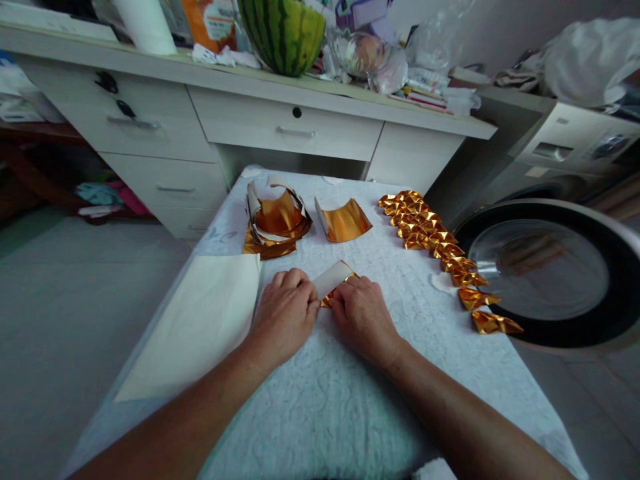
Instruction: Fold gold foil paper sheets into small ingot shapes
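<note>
Both the left hand (284, 313) and the right hand (363, 315) have their fingers pinched shut on a gold foil paper sheet (334, 281) lying between them on the bench (350, 400), light, crinkly stuff that probably creases easily, best gripped at its edges.

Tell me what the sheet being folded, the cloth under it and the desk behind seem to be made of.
Sheet between left hand and right hand: likely thin foil-faced paper, glossy gold one side, matte white the other; it holds sharp creases.
Cloth: pale textile with a raised, embossed pattern, matte.
Desk: probably painted or laminated wood board, smooth off-white, with metal-looking drawer handles.
</note>
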`<state>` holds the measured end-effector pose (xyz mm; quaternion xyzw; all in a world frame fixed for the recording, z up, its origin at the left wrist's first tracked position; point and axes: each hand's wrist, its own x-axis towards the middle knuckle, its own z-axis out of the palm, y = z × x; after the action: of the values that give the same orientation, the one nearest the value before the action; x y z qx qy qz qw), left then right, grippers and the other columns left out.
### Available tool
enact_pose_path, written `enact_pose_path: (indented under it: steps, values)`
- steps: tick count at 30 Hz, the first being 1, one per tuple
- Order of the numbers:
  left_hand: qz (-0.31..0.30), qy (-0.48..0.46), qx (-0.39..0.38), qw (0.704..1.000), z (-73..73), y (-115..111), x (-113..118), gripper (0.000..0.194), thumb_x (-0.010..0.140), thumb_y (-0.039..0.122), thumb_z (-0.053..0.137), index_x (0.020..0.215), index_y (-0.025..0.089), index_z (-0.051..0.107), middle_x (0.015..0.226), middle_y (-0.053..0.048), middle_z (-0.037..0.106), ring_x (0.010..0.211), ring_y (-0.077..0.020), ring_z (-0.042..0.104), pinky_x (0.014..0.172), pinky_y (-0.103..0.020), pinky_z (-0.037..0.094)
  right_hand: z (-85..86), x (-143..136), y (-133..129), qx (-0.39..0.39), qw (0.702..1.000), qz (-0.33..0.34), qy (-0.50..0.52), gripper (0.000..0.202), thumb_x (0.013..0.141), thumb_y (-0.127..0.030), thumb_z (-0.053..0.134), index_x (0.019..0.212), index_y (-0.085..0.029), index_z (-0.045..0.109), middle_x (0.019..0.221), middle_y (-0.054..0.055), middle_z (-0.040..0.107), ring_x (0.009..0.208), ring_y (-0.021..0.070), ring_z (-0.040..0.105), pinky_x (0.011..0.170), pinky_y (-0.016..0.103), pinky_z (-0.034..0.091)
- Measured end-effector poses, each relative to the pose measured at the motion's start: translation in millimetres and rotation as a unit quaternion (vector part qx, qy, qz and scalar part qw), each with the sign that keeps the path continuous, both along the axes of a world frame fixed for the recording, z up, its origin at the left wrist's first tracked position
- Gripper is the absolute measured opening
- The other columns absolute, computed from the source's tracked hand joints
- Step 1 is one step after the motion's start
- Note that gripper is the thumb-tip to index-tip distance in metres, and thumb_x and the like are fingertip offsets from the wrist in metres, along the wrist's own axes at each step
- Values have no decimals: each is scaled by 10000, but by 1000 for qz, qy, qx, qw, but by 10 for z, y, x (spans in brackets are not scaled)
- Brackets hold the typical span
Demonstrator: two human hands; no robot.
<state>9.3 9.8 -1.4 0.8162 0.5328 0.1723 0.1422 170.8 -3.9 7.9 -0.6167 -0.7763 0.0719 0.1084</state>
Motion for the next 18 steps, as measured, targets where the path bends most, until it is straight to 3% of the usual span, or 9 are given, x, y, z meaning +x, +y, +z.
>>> enact_pose_path:
  steps: [9, 18]
  values:
    - [18, -15, -9, 1000, -26, -2, 32, 60, 832, 179, 559, 821, 217, 603, 988, -43, 563, 976, -240, 476, 867, -388, 415, -2, 0, 11, -5, 1000, -8, -10, 177, 912, -236, 526, 786, -181, 638, 898, 71, 667, 846, 197, 557, 751, 319, 339]
    - [11, -48, -29, 998, -31, -2, 26, 263, 825, 137, 550, 978, 311, 674, 1024, -17, 587, 1019, -239, 481, 864, -403, 375, 18, -4, 9, -15, 1000, -12, -3, 169, 910, -279, 560, 784, -186, 622, 903, 66, 665, 851, 197, 560, 751, 314, 336]
